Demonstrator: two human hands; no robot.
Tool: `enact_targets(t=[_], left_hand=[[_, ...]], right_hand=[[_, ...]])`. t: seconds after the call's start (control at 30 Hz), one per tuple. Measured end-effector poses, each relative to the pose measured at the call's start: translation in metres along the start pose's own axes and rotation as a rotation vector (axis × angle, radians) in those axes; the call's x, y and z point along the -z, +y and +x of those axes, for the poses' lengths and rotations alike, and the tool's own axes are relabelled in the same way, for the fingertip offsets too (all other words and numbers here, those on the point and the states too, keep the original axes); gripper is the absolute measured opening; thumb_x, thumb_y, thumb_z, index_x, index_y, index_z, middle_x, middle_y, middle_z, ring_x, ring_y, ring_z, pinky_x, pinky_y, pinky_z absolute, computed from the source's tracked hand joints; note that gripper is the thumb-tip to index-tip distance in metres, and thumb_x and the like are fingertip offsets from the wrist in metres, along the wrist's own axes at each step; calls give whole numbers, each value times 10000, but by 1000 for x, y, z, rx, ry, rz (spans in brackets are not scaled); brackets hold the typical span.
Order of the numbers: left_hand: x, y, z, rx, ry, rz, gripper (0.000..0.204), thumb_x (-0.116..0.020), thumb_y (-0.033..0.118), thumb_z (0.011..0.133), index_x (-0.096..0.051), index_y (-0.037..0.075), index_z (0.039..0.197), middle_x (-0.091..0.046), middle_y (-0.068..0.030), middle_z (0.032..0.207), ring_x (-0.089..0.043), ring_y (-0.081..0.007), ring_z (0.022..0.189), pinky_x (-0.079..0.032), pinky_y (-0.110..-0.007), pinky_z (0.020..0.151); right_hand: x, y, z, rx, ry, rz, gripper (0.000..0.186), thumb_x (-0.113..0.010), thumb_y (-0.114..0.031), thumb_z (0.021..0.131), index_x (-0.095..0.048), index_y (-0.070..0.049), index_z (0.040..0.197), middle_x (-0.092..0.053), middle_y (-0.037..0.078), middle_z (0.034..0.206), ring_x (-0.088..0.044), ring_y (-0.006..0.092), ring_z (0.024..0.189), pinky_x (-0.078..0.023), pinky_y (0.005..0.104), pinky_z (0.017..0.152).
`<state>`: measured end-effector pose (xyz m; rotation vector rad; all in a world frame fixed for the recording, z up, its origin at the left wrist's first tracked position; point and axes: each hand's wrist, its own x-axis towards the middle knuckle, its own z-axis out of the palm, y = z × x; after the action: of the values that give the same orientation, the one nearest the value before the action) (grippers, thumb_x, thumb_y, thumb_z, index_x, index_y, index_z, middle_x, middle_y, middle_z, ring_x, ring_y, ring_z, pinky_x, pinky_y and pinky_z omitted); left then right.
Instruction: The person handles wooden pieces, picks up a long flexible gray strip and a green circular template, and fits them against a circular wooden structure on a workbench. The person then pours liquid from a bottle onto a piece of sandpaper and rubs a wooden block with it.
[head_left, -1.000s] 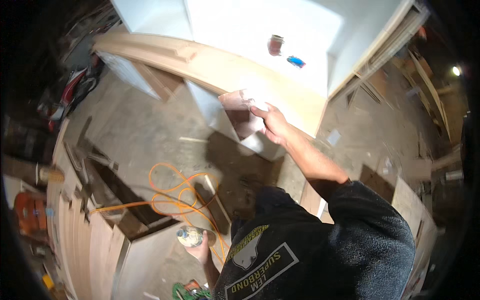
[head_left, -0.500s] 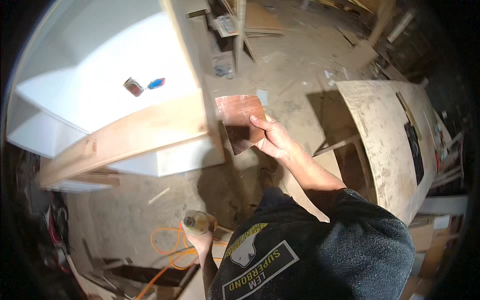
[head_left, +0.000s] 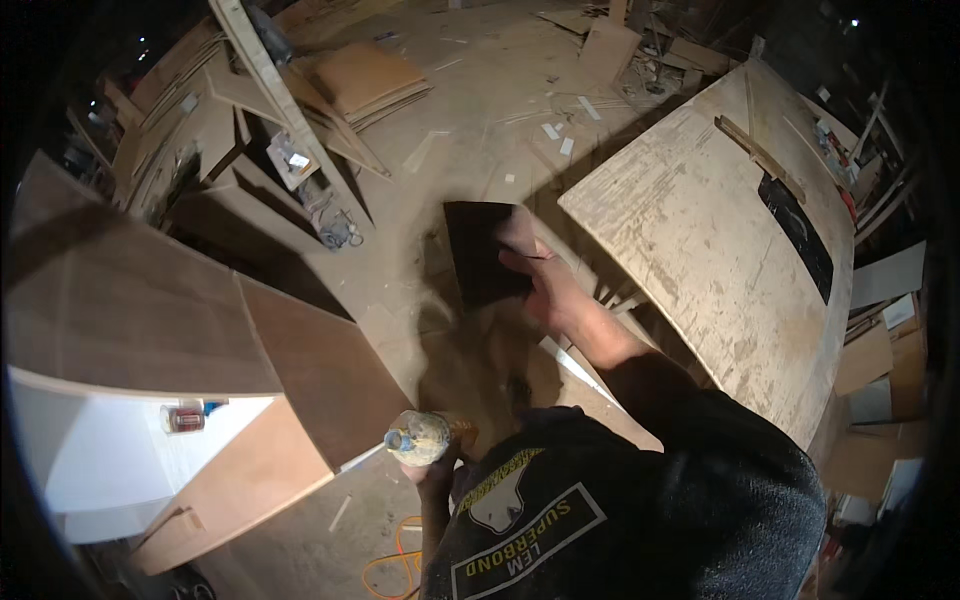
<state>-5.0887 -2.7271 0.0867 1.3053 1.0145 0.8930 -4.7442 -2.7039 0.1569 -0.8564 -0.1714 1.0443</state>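
Note:
My right hand (head_left: 548, 285) grips a thin, stiff-looking sheet (head_left: 475, 250) by its right edge, thumb on top. Its upward face looks nearly black in shadow. Lower down, close to my body, my left hand (head_left: 414, 472) is wrapped round a pale, smeared bottle (head_left: 425, 438) with a bluish top; the bottle partly covers the fingers. Left of the bottle stands a large cabinet with a brown outer panel (head_left: 320, 370) and a white inside (head_left: 90, 450). A small red-labelled container (head_left: 183, 418) sits on the white surface.
To my right is a worn plywood-topped table (head_left: 680, 240) bearing a black strip (head_left: 797, 245) and a wooden bar (head_left: 760, 158). An orange hose (head_left: 385, 575) loops on the floor. Stacked boards (head_left: 365, 80) lie at the far left, behind a wooden post (head_left: 285, 105).
My view has turned right, so the cabinet shifts down and left and more table shows. The sheet, reddish-brown before, now looks dark. Both hands keep their hold; the bottle has risen slightly in view.

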Motion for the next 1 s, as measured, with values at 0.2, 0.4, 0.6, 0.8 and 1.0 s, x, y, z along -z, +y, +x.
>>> enact_targets(t=[0.2,0.4,0.6,0.8,1.0], left_hand=[[-36,-3,121,-19,-43,-80,729,-946,81,664,-541,-10,1264,-644,-90,1157,-634,-203,1042,-549,-363,902],[-44,-14,270,-87,43,50,730,-934,58,681,-526,-5,1282,-637,-86,1143,-634,-194,1020,-553,-353,899],[-71,20,438,-228,-243,76,684,-909,75,707,-532,50,1276,-622,-88,1179,-624,-184,1048,-541,-345,937],[-136,60,587,-255,-545,-30,725,-898,44,712,-506,39,1322,-596,-90,1236,-603,-202,1137,-536,-364,961],[-227,52,707,-326,-534,47,891,-928,68,689,-416,31,1417,-555,-111,1315,-562,-232,1199,-505,-401,1022]], right_hand=[[8,-52,68,80,-35,102,366,-639,-26,937,-602,-69,1299,-665,31,1184,-641,183,1078,-544,344,892],[54,-39,155,-30,342,34,244,-654,-105,939,-630,-45,1174,-685,50,1093,-668,198,995,-552,390,879],[31,-47,195,304,512,-727,149,-786,-147,864,-730,-22,806,-633,24,870,-556,103,780,-444,272,726],[21,-66,239,267,755,-1293,143,-805,-173,799,-829,-192,939,-584,74,847,-573,234,860,-482,371,782],[75,-86,317,449,841,-1377,190,-861,-71,728,-817,-175,881,-538,83,962,-554,292,947,-463,379,816]])
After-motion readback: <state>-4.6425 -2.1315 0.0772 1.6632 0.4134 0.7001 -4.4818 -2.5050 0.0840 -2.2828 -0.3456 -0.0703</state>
